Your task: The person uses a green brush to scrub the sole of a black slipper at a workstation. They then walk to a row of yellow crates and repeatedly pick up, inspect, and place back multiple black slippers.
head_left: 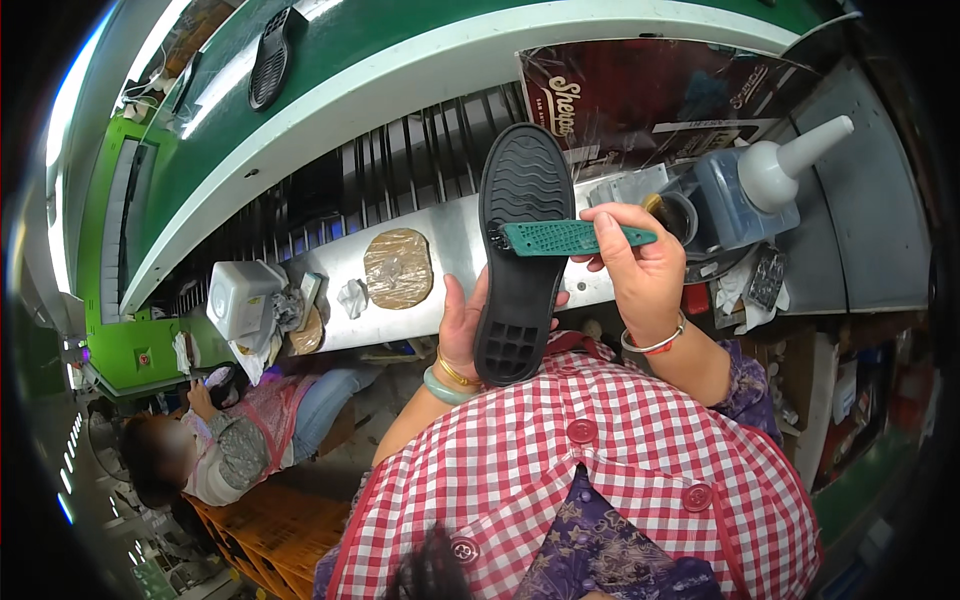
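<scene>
A black shoe sole [521,290] stands lengthwise in front of me, its wavy-ribbed end away from me and a grid of square hollows at the near end. My left hand [465,330] grips it by its lower part, with the palm and fingers partly hidden behind it. In my right hand [640,262] is a green brush [570,238] with a perforated flat handle, pinched between thumb and fingers. Its dark bristle end touches the sole's left edge near the middle.
A metal ledge [455,250] holds a brown wrapped pad [397,269], crumpled white tissue [352,298] and a white container [240,300]. At right are a clear bottle with a white nozzle [770,175] and a dark cup [676,216]. Another sole [270,62] lies on the green conveyor [390,40]. A co-worker [240,440] sits left.
</scene>
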Motion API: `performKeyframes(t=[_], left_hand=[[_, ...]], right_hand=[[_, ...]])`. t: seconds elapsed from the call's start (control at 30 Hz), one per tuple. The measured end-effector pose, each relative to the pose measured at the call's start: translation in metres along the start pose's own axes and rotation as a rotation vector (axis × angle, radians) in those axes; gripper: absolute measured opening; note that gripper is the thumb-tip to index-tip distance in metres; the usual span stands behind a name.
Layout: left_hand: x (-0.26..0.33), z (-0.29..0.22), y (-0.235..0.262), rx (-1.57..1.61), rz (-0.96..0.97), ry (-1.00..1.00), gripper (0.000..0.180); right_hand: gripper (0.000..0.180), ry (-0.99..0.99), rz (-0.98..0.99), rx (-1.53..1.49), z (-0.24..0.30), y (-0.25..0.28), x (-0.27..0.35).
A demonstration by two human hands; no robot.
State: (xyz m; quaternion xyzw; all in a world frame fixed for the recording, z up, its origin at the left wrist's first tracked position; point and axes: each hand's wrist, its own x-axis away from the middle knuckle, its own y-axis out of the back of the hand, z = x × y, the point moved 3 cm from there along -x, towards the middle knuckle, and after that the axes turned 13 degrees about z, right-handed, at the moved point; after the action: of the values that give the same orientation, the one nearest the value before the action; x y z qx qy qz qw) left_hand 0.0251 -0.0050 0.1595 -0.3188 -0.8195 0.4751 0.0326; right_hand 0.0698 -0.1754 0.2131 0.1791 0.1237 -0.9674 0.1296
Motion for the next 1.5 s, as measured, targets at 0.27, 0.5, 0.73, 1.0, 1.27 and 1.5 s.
performKeyframes(t=[0.27, 0.5, 0.73, 1.0, 1.27, 1.5], left_hand=[[-0.006, 0.000, 0.003, 0.044, -0.038, -0.018, 0.084], [-0.006, 0.003, 0.015, 0.115, -0.164, -0.049, 0.078], [-0.015, 0.008, 0.015, 0.130, -0.232, -0.127, 0.075], [-0.021, 0.010, 0.001, 0.213, -0.190, -0.169, 0.075], [-0.026, 0.015, -0.010, 0.186, -0.234, -0.149, 0.076], [-0.027, 0.018, -0.016, 0.211, -0.195, -0.114, 0.077]], right_hand=[[0.013, -0.039, 0.027, 0.044, 0.005, -0.002, 0.004], [0.013, -0.048, 0.040, 0.121, 0.005, -0.003, 0.010], [0.014, -0.107, 0.057, 0.150, 0.015, -0.005, 0.016], [0.015, -0.145, 0.104, 0.177, 0.026, -0.006, 0.025], [0.015, -0.163, 0.177, 0.197, 0.036, -0.005, 0.034], [0.013, -0.168, 0.290, 0.281, 0.045, -0.002, 0.037]])
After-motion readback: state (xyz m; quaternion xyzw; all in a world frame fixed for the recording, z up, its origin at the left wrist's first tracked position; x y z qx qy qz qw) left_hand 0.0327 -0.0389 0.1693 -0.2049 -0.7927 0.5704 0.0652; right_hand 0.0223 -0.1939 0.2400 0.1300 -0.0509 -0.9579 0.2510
